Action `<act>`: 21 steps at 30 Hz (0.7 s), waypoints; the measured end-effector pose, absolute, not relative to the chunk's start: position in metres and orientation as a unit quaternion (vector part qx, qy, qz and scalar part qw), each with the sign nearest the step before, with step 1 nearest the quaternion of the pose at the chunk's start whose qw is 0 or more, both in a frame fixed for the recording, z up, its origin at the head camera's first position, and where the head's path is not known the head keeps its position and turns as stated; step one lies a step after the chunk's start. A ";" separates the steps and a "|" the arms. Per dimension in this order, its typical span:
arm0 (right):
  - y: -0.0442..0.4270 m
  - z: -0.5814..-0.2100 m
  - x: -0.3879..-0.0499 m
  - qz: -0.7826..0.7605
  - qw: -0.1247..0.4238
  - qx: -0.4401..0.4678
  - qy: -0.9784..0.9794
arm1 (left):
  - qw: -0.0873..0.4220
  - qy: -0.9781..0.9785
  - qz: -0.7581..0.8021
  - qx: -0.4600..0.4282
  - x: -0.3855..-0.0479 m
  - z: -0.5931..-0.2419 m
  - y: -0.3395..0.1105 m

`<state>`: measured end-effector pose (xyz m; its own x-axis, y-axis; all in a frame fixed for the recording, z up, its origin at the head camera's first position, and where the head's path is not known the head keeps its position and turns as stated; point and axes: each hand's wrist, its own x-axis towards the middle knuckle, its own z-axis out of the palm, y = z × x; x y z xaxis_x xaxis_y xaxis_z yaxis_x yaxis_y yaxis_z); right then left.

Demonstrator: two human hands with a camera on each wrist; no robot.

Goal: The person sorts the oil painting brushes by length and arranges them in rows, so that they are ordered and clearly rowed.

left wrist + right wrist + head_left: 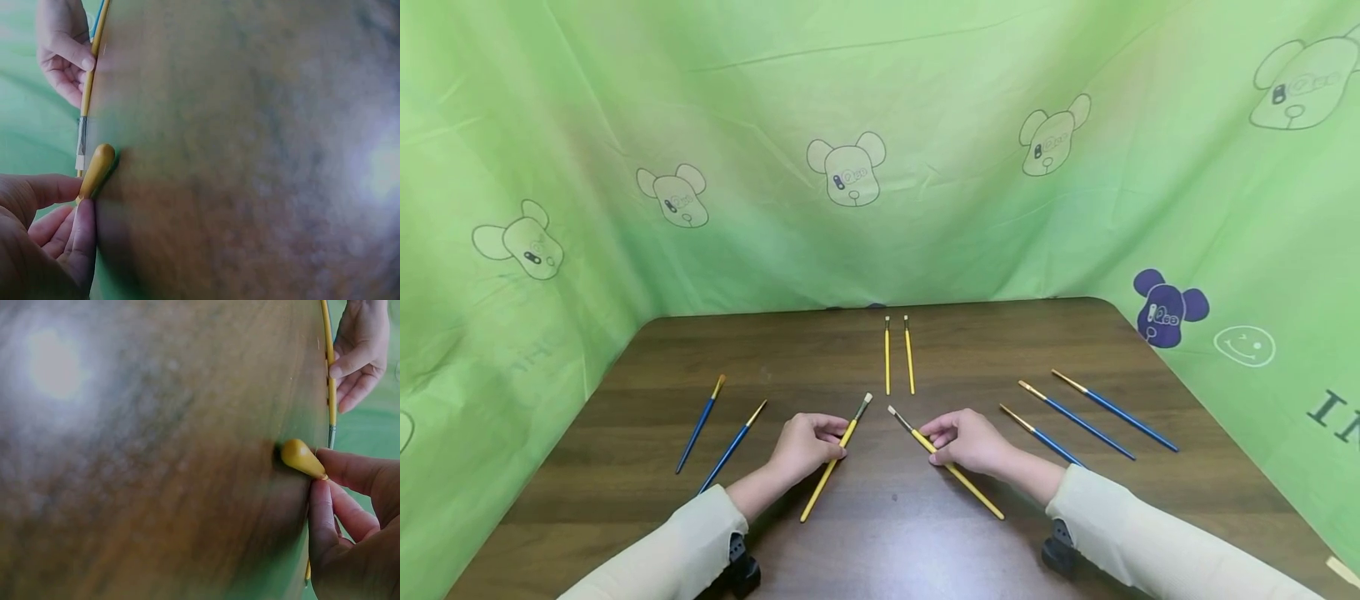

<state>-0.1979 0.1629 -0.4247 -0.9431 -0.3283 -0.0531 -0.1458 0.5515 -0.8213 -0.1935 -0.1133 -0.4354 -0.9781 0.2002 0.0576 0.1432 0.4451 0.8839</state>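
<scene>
In the head view the left hand [808, 446] pinches a yellow paintbrush [829, 475] between thumb and fingers, its pale bristles pointing away and to the right. The right hand [970, 442] pinches another yellow paintbrush [964, 480], bristles away and to the left. The two brush heads lean toward each other with a gap between them. In the left wrist view, the rounded handle end [99, 169] stands out from the left hand's [50, 237] fingertips. The right wrist view likewise shows a handle end [301, 457] beyond the right hand's [356, 519] fingertips.
Two yellow brushes [887, 358] [910, 358] lie side by side at the table's back middle. Two blue brushes [698, 433] [727, 452] lie on the left, and three blue brushes [1120, 412] on the right. Green printed cloth [850, 258] hangs behind the brown table [775, 350].
</scene>
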 end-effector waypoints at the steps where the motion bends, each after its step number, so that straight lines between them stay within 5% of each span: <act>1: 0.163 -0.425 -0.198 -0.456 0.102 -0.134 0.874 | 0.033 0.846 0.524 0.097 -0.193 -0.435 -0.113; 21: 0.164 -0.419 -0.193 -0.532 0.127 -0.122 0.828 | 0.071 0.816 0.570 0.058 -0.193 -0.433 -0.115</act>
